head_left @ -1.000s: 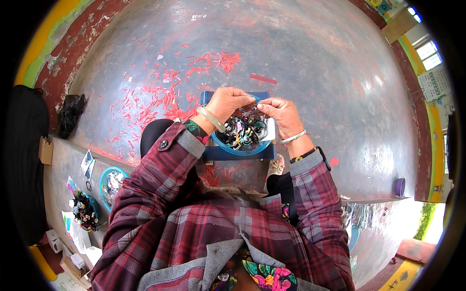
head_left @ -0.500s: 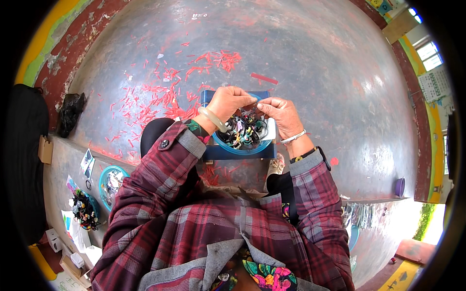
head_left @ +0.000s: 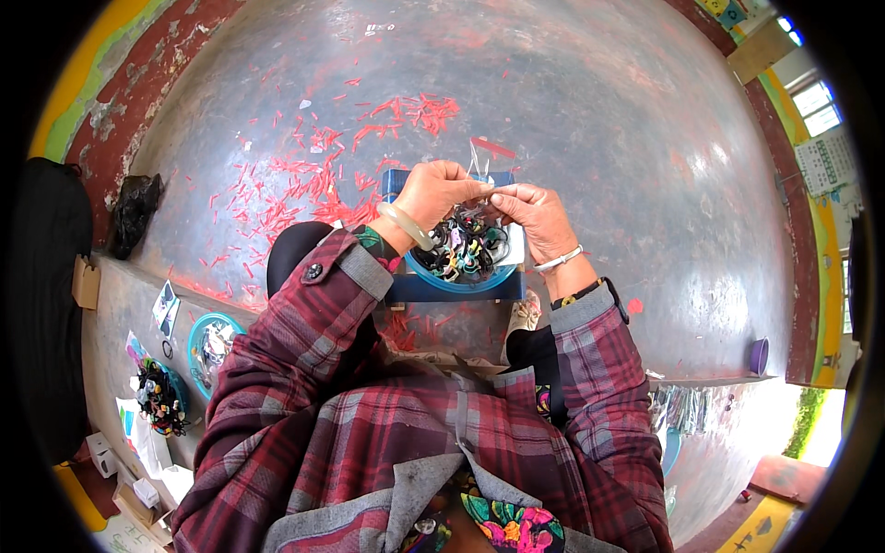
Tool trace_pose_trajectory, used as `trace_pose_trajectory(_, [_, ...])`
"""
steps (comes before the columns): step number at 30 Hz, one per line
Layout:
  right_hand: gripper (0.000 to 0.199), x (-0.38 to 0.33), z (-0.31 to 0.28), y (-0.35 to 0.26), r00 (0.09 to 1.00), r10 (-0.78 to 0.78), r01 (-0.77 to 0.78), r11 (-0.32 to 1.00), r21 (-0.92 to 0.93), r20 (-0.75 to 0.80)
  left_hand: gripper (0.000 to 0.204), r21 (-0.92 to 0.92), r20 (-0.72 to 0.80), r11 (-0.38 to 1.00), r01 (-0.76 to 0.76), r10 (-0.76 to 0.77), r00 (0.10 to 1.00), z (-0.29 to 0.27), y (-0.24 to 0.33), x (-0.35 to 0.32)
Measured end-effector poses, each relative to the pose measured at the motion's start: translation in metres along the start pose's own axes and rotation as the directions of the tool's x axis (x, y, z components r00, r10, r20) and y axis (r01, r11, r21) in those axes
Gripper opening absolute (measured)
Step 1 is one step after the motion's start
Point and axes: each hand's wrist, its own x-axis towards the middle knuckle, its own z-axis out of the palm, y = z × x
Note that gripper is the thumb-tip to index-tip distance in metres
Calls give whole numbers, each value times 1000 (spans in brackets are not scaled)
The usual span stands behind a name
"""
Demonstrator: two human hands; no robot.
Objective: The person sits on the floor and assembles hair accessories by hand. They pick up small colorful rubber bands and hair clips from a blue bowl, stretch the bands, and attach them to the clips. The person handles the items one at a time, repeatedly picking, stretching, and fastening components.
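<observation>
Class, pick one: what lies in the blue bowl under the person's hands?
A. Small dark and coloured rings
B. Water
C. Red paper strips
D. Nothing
A: the blue bowl below the left hand and right hand holds a heap of small dark and coloured rings.

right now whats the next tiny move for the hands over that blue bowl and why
Probably spread the small clear bag open at its mouth. The left hand and right hand pinch it together just above the blue bowl of small dark pieces, so it seems ready for filling.
</observation>
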Motion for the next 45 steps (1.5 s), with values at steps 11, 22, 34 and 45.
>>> trace_pose_trajectory(11, [10, 0, 0, -2, 994, -37, 38, 999, 3, -98, 17, -20, 51, 999, 32, -31, 998, -2, -4, 4])
trace_pose_trajectory(22, [9, -1, 5, -6, 988, -61, 46, 994, -104, -141, 20, -29, 82, 998, 46, -44, 996, -2, -6, 7])
trace_pose_trajectory(34, [15, 5, 4, 2, 997, -72, 70, 996, -48, -33, 10, -175, 81, 983, 55, -42, 996, -4, -8, 7])
trace_pose_trajectory(45, [20, 7, 6, 2, 999, -52, 52, 999, 7, 11, 12, -54, -103, 997, -63, 57, 993, -1, -11, 9])
